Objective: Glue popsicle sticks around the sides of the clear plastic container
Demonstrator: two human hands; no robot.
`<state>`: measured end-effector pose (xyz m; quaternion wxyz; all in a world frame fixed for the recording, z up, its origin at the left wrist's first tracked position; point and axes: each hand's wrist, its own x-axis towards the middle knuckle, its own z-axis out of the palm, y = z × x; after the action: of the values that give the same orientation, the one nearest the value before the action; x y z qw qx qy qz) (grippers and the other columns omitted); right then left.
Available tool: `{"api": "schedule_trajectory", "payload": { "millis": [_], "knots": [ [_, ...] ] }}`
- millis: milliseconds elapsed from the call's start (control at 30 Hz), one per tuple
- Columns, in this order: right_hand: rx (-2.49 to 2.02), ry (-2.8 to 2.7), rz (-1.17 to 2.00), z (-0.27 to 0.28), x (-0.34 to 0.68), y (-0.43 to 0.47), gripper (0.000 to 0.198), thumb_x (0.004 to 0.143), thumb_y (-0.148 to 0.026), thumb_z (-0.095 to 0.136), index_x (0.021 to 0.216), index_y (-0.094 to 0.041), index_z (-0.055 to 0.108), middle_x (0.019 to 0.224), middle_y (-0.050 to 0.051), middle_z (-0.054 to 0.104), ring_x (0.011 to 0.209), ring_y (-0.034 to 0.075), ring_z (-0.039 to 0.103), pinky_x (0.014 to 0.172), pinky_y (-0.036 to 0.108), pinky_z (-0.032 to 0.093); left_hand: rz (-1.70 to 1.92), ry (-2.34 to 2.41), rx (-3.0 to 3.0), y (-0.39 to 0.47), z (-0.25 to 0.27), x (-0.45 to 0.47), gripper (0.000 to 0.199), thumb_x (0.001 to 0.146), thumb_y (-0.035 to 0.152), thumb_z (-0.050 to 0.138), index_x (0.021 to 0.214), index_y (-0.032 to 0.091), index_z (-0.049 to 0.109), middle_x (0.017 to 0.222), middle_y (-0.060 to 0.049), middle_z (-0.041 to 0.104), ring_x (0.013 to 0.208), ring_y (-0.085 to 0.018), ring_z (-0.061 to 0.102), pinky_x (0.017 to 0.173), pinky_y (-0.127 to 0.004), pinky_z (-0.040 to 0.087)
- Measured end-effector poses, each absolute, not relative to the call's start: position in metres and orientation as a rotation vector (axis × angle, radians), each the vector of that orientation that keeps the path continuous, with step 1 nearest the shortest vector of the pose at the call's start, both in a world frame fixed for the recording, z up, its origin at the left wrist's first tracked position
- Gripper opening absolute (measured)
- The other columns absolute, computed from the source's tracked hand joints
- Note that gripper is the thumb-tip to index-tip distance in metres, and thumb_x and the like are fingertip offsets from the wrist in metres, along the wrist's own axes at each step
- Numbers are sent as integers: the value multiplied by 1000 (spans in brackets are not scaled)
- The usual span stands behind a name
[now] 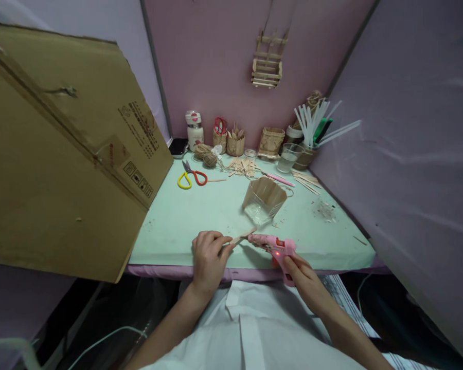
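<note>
Pinched between the thumb and fingers of my left hand (210,257) is a flat wooden craft stick (244,237), slanting up to the right. My right hand (304,277) is wrapped round the handle of a pink hot glue gun (272,245), whose small orange light glows. The gun's nozzle points left and meets or nearly meets the stick; whether they touch I cannot tell. Just beyond them stands a clear plastic cup (259,209), tilted in outline, with brown wooden sticks lining its far side.
Red-and-yellow scissors (192,177), a twine ball (209,159), a pile of sticks (242,167) and a pink pen-like tool (280,179) lie farther back. A glass (287,158) stands near a holder of white glue sticks (312,123). A cardboard sheet (81,154) leans at left.
</note>
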<state>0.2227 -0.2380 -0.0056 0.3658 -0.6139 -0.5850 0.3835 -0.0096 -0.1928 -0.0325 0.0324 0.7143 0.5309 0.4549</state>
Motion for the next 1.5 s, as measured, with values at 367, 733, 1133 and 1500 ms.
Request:
{"api": "schedule_trajectory", "payload": {
  "millis": [367,733,1133,1500],
  "knots": [
    [-1591,-1473,964,-8,224,-238,46,86,-61,48,76,-22,72,78,5,71,77,23,62,71,32,51,1401,1625,2209,-193,-33,-10,2,85,23,70,86,23,72,85,-3,67,87,-20,57,81,-35,38],
    [-1655,-1439,907,-3,226,-234,50,82,-65,49,73,-21,72,77,6,71,78,23,62,69,30,52,1429,1623,2205,-193,-31,-9,4,83,19,72,85,22,72,84,-1,66,87,-19,56,80,-34,38],
    [-1639,-1429,915,-6,228,-233,51,84,-65,48,79,-21,73,74,5,69,78,23,60,70,32,49,1445,1610,2213,-192,-32,-9,3,83,19,72,84,22,72,83,-2,66,86,-19,56,79,-35,38],
    [-1645,-1426,916,-7,229,-232,54,84,-68,47,75,-20,69,69,4,66,74,21,57,68,31,46,1446,1617,2211,-192,-33,-10,4,83,19,72,84,22,71,83,-2,66,87,-19,56,80,-35,38]
  ]
}}
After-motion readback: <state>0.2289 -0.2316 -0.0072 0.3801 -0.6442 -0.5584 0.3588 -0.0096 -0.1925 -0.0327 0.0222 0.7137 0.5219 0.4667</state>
